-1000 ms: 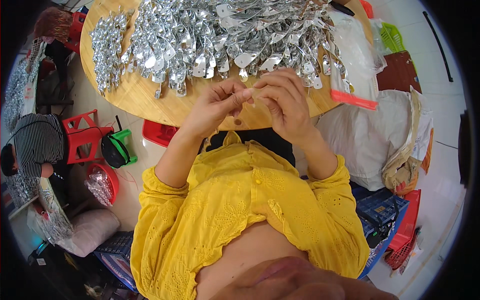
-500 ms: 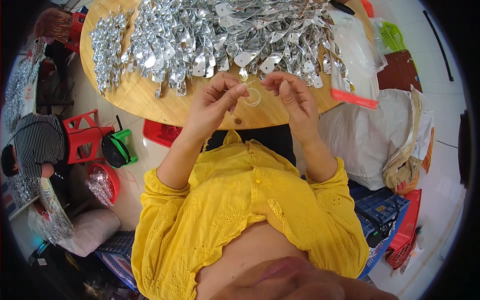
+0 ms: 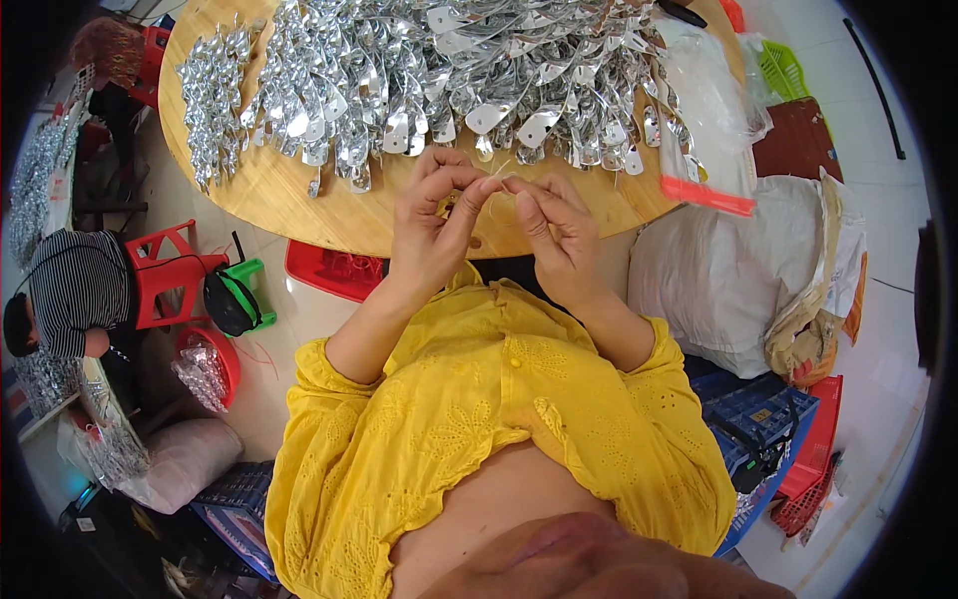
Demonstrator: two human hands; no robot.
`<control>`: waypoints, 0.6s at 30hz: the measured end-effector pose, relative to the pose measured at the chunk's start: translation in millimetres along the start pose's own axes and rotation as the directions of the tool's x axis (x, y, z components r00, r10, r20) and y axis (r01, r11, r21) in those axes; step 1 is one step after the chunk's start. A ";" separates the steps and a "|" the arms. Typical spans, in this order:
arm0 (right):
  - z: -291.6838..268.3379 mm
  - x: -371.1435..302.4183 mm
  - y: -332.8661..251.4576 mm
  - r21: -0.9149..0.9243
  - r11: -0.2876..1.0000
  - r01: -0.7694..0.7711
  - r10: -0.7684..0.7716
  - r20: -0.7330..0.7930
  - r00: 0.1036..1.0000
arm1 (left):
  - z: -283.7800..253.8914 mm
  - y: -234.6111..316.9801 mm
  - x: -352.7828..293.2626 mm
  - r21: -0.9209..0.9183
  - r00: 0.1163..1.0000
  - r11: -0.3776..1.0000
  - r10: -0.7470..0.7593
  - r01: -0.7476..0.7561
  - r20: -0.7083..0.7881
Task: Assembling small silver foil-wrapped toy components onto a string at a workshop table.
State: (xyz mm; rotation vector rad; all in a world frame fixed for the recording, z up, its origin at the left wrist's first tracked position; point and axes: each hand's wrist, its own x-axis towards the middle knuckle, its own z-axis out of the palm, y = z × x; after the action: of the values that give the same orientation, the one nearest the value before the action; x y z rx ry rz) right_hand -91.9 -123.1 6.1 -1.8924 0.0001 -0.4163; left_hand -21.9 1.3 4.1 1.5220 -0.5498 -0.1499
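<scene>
My left hand [image 3: 435, 212] is closed in a pinch on a thin, clear string [image 3: 504, 168], whose loose ends stick up above the fingertips. My right hand [image 3: 561, 228] meets it from the other side, thumb and forefinger pressed together on the same string. The fingertips of both hands nearly touch, over the near edge of a round wooden table [image 3: 289, 215]. Just beyond them lies a wide heap of shiny silver twisted strips [image 3: 399, 85] with rounded tab ends. Most of the string is hidden by my fingers.
Clear plastic bags [image 3: 711, 125] with a red strip lie at the table's right. A large white sack [image 3: 718, 270] stands beside it, blue crates [image 3: 753, 419] nearer. A red bin [image 3: 334, 270] sits below the table. At left, a person in a striped shirt [image 3: 85, 290] sits by a red stool [image 3: 170, 275].
My right hand has moved left and slightly down, its fingers closing to meet the left hand at the string. The string's loop, visible before, is now mostly hidden between the fingers.
</scene>
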 end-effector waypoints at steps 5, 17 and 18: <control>11.4 -2.4 -0.8 0.435 0.889 -0.145 0.136 0.053 0.989 | 2.8 -3.7 -2.3 -0.211 0.987 0.964 -0.155 0.161 0.045; -10.3 9.8 8.1 -0.234 0.914 0.332 -0.332 0.041 0.942 | -12.5 7.4 6.6 -0.087 0.948 0.991 -0.065 0.097 0.311; -13.2 12.5 6.1 -0.302 0.874 0.380 -0.362 0.115 0.925 | -14.3 8.3 7.7 -0.097 0.935 0.988 -0.082 0.122 0.345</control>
State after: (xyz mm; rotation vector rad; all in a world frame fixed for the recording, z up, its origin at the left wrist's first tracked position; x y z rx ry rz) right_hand -82.8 -139.9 8.0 -2.2312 -0.3595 -0.6572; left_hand -11.0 11.5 14.6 1.4176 -0.7227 -0.5257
